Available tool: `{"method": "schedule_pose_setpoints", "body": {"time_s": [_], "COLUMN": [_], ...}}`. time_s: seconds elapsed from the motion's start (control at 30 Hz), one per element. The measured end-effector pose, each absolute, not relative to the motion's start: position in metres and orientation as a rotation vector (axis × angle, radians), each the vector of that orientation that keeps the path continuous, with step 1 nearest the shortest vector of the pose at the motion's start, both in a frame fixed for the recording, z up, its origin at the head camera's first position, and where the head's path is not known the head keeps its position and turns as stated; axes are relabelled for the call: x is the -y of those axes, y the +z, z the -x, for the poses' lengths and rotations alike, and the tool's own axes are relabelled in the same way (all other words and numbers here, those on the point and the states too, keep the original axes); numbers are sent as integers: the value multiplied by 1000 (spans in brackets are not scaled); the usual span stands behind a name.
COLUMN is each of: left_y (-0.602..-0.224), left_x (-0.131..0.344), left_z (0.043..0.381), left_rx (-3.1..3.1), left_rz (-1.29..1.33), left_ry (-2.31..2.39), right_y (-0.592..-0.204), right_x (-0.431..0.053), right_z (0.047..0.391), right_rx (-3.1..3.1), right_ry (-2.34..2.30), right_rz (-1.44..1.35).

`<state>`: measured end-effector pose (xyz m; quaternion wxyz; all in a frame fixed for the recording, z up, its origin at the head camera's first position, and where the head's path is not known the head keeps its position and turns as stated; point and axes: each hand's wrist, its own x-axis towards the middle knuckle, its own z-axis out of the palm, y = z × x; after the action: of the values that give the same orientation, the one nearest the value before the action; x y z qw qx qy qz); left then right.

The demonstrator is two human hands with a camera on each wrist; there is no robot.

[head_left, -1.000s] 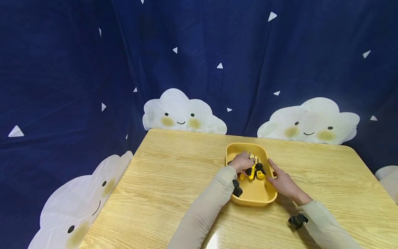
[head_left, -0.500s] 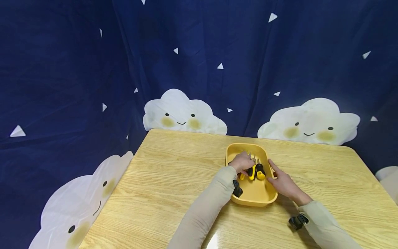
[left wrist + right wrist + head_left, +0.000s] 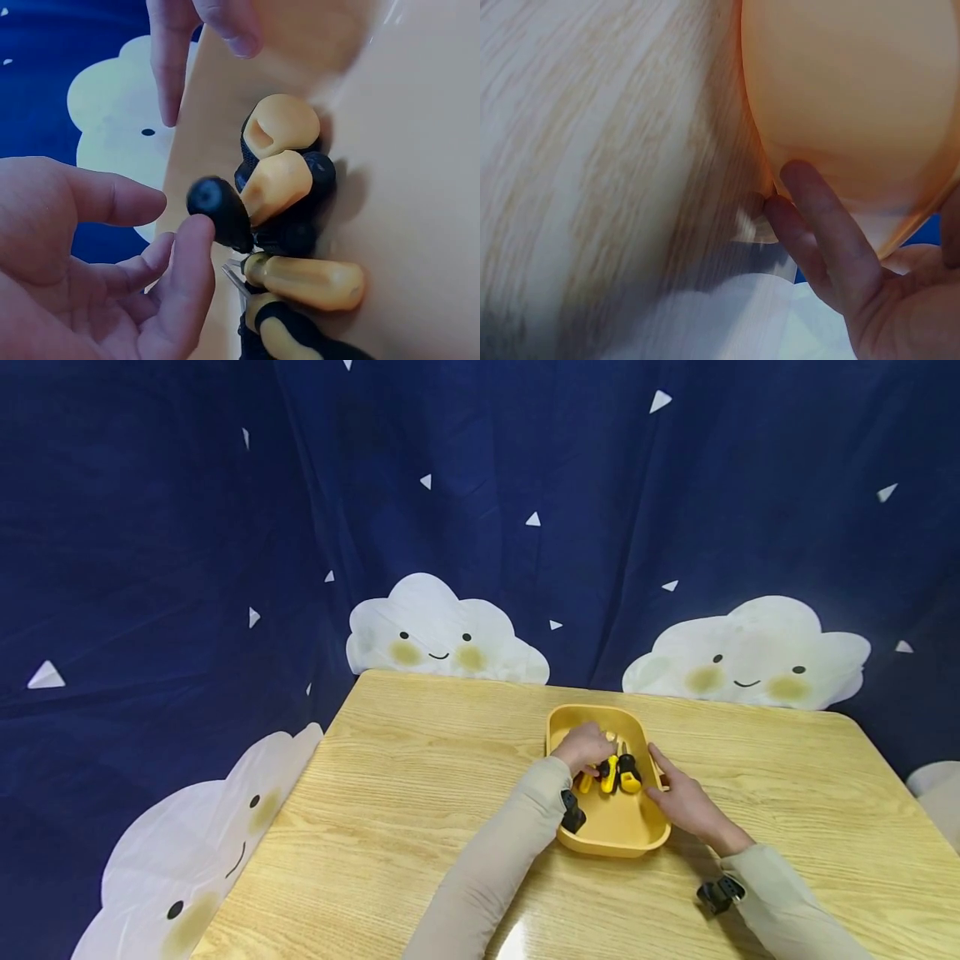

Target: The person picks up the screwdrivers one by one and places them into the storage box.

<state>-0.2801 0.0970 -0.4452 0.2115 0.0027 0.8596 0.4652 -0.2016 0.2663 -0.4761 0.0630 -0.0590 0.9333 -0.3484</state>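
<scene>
A yellow rounded bin [image 3: 611, 849] stands on the wooden table. Inside lie several hand tools with yellow and black handles; the rightmost looks like a screwdriver [image 3: 630, 774] with a short shaft. My left hand [image 3: 583, 749] reaches in over the bin's left side. In the left wrist view, a fingertip touches the end of a raised black handle [image 3: 217, 214], while the other nearest finger stays apart from it. Beyond it lies a yellow handle [image 3: 315, 281] with a metal shaft. My right hand [image 3: 686, 797] holds the right wall, thumb over the rim and fingers against the outside.
The table [image 3: 420, 760] extends to both sides of the bin. Behind it hangs a dark blue curtain [image 3: 465, 460] printed with white clouds and triangles. Black wrist cameras are strapped at both sleeves, the left one hanging over the bin's near left corner.
My left hand has shifted slightly within the bin, and the metal tips seen just beyond its fingers earlier are no longer in sight. The right hand and bin stay put.
</scene>
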Motion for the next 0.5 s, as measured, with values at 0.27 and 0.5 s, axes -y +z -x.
{"method": "schedule_pose_setpoints", "body": {"time_s": [0.27,0.5], "left_y": [-441,-433], "left_x": [-94,-90], "left_z": [277,274], "left_rx": [-2379,-2429], "left_rz": [-17,-98], "left_ry": [1353,1303], "right_y": [-476,-473], "right_x": [-266,-265], "right_z": [201,202], "right_rx": [-2824,-2846], "right_ry": [-1046,-1019], "right_rz": [181,188]}}
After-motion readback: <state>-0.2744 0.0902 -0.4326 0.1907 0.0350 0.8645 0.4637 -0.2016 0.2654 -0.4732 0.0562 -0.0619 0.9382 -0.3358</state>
